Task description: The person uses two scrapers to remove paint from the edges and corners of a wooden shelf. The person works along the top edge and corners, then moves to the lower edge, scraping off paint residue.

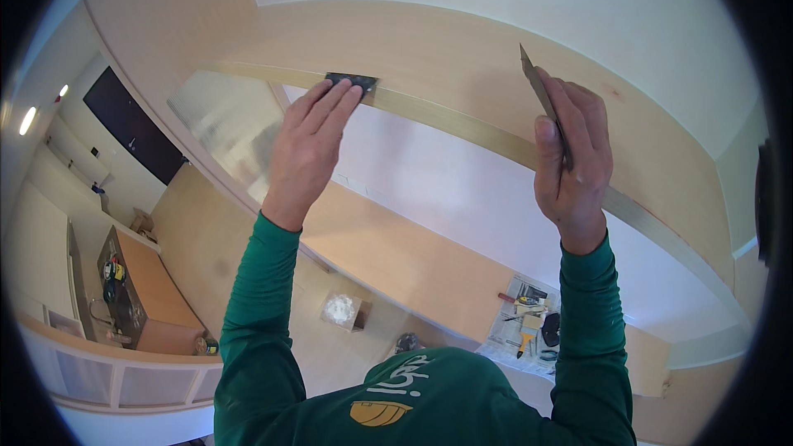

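Note:
My left hand (307,149) is raised to the front edge of a pale wooden panel (446,116). Its fingers lie over a small dark rectangular plate (357,80), holding it against that edge; the thumb is hidden. Farther right, my right hand (578,144) grips a thin flat scraper (535,83) between thumb and fingers. Seen almost edge-on, the scraper points up and slightly left, in front of the panel's face. Its lower end disappears in the palm.
Below the panel runs a long wooden counter (405,235). Spread newspaper (504,326) there carries a yellow-handled brush (524,340) and several small tools. A box (343,312) stands on the floor. At far left are a dark door (132,128) and a wooden cabinet (169,289).

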Demonstrator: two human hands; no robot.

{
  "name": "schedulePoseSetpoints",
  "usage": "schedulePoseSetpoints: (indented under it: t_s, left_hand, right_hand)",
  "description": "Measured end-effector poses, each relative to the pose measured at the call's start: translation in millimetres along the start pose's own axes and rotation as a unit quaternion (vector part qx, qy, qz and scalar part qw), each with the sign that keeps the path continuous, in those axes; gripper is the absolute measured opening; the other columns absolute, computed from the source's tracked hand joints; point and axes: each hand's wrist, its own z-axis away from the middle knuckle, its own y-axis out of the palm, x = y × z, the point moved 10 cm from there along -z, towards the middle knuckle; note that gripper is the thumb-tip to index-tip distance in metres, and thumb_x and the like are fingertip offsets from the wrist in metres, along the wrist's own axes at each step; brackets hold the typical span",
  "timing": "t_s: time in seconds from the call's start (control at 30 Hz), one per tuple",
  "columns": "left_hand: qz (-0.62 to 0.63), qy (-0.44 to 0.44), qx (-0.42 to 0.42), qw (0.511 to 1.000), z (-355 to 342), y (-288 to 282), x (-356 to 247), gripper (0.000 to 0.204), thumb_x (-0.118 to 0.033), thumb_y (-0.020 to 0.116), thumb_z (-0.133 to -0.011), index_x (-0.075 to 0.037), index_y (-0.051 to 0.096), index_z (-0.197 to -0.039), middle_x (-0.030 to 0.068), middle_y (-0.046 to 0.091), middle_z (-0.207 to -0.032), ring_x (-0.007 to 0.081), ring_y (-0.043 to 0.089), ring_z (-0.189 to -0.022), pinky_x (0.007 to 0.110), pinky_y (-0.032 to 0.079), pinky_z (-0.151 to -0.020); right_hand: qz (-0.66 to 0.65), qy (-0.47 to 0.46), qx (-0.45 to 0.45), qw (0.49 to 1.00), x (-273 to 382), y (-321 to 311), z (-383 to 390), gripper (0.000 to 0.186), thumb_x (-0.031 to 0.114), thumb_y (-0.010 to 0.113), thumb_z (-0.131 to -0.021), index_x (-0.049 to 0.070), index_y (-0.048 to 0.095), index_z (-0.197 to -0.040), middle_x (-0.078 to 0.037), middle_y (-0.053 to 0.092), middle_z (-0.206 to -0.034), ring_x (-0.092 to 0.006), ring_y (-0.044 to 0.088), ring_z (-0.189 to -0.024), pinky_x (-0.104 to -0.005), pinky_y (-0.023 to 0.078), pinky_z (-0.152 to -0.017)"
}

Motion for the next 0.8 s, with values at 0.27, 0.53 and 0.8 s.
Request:
schedulePoseSetpoints:
  t_s: [0.27,0.53,0.8]
  left_hand:
    - [0.016,0.032,0.014,0.999,5,-3,-19,0.057,0.012,0.072,-0.084,-0.004,0.073,-0.139,0.0118,0.072,-0.142,0.0353,0.066,-0.133,0.045,0.056,-0.108]
    - [0.009,0.028,0.054,0.998,16,15,-28,0.052,0.009,0.068,-0.089,-0.002,0.071,-0.140,0.0133,0.072,-0.140,0.0363,0.065,-0.130,0.049,0.055,-0.106]
    - [-0.011,-0.079,0.101,0.992,-34,-18,43,0.033,-0.001,0.065,-0.098,-0.003,0.076,-0.129,0.0200,0.077,-0.124,0.0421,0.071,-0.114,0.049,0.057,-0.102]
  right_hand:
    - [-0.005,-0.013,-0.011,1.000,1,0,-1,0.034,0.010,0.072,-0.104,-0.003,0.074,-0.136,-0.019,0.075,-0.117,-0.0374,0.070,-0.106,-0.0450,0.058,-0.091]
    - [-0.001,-0.019,-0.012,1.000,1,-3,-1,0.034,0.011,0.072,-0.104,-0.003,0.074,-0.135,-0.019,0.075,-0.116,-0.0379,0.070,-0.105,-0.0455,0.058,-0.091]
    - [-0.008,-0.034,-0.012,0.999,6,1,-2,0.033,0.011,0.073,-0.103,-0.002,0.076,-0.133,-0.018,0.075,-0.113,-0.0368,0.069,-0.102,-0.0454,0.059,-0.090]
